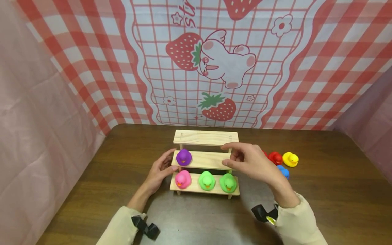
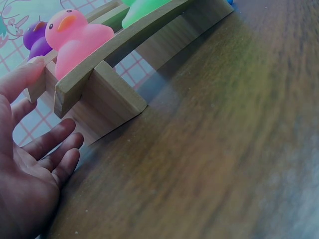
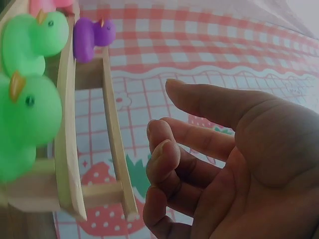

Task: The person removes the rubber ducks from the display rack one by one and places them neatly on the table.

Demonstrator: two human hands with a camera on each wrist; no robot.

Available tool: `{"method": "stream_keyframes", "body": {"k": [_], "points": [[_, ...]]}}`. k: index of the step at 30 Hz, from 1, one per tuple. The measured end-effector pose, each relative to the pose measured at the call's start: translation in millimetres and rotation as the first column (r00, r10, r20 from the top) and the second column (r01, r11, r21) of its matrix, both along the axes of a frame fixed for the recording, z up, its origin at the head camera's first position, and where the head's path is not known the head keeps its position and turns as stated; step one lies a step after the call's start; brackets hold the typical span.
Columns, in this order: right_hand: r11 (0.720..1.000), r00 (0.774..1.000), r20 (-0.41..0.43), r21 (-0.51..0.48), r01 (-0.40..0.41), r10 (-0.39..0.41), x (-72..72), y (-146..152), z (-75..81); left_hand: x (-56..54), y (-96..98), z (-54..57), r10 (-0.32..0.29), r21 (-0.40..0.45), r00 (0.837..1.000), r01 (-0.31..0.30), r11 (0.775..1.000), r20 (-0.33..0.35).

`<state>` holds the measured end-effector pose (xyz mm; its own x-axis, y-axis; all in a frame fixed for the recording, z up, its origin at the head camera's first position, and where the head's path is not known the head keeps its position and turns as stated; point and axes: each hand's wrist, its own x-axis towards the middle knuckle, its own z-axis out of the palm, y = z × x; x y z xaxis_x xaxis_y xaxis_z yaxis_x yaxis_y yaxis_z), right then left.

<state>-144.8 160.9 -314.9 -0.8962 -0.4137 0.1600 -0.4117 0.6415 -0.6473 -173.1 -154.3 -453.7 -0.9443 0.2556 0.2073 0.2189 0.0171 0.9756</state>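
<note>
A three-tier wooden display stand (image 1: 206, 137) stands on the table. My left hand (image 1: 158, 173) holds the left end of its middle shelf, thumb in front and index finger behind; the other fingers hang loose beside the stand. At that end sits a purple rubber duck (image 1: 183, 157). On the bottom shelf are a pink rubber duck (image 1: 183, 179), a green rubber duck (image 1: 207, 180) and another green rubber duck (image 1: 228, 183). Over the right end of the middle shelf is my right hand (image 1: 251, 160), thumb and index finger apart, holding nothing; its other fingers are bent.
Right of the stand, partly behind my right hand, lie a red rubber duck (image 1: 275, 158), a yellow rubber duck (image 1: 290, 159) and a blue rubber duck (image 1: 283, 172). A patterned strawberry cloth (image 1: 263, 102) hangs behind the table (image 1: 330, 190). Pink fabric (image 1: 46, 102) hangs on the left.
</note>
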Motion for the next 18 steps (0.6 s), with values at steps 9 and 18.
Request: {"method": "stream_keyframes", "body": {"k": [9,18], "points": [[0.999,0.998,0.047,-0.030,-0.036,0.037,-5.8,-25.1,-4.6,-0.5,-0.5,-1.0,-0.001,0.003,1.000,0.001,1.000,-0.007],[0.997,0.997,0.042,-0.037,-0.067,0.069,-12.1,-48.5,-10.9,-1.1,-0.6,-1.9,-0.011,0.010,1.000,0.011,1.000,-0.006]]}}
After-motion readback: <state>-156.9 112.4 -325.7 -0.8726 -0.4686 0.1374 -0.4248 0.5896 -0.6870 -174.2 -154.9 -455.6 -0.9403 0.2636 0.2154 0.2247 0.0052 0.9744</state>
